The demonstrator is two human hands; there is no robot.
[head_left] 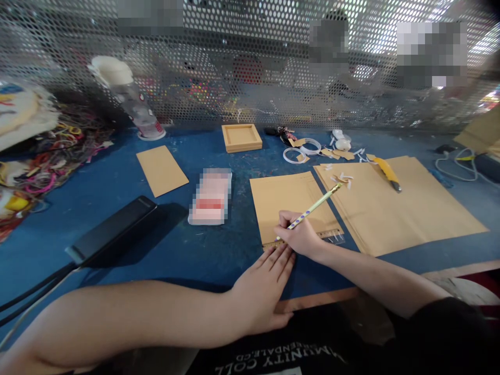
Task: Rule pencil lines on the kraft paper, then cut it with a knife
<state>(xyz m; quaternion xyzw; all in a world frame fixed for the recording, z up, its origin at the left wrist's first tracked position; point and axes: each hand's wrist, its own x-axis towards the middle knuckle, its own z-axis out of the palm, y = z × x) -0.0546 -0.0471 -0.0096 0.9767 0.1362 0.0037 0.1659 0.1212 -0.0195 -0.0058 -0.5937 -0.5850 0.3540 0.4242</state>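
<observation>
Up front on the table [219, 258], your left hand [258, 294] lies flat on the near side of the ruler [331, 237], fingers straight, slightly parted, gripping nothing, their tips up against it. Here's the crux: that one ruler runs left to right along the near edge of one card [283, 200], and your right hand [302, 237] is over it, fingers pinched shut round one pencil [312, 209]. The pencil's tip sits by the ruler's far edge, toward its left end, the shaft slanting off to the right. Left of the ruler: one black block [117, 226], then one phone [211, 198]. Right of it, big sheets [422, 208], layered, too tight to count, carrying one yellow knife [386, 174]. Beyond the ruler, far left, one small card [162, 169]; straight beyond, two rings [295, 155] and, farther left, one shallow box [242, 148].
</observation>
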